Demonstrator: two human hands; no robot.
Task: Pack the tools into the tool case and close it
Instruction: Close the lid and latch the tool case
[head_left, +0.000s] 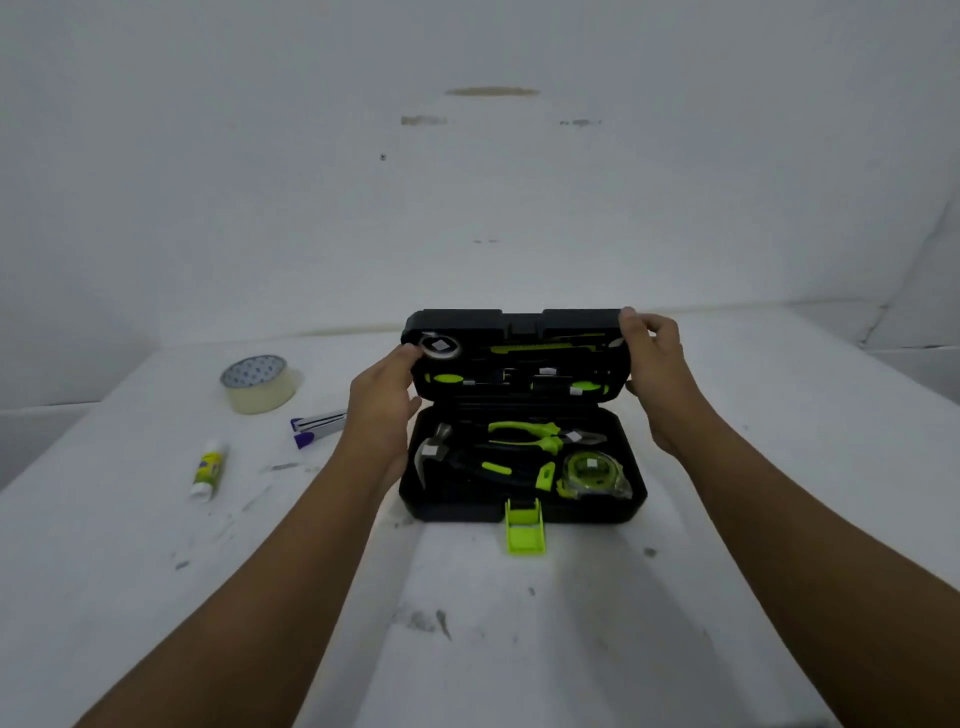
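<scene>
Tool case (519, 512) at centre of table (156, 571), lid (519, 322) upright. Left hand (384, 410) grips lid's left edge; right hand (654, 374) pinches its far right corner. Risk: tape measure (589, 470) looks proud of its recess, so lid may jam and latch (524, 530) miss.

We cannot name the small tools (540, 375) in the lid (457, 318); they are dark and blurred. The left hand (382, 410) hides one end of the purple-and-white object (314, 427). Both forearms (270, 571) are cut off below.
</scene>
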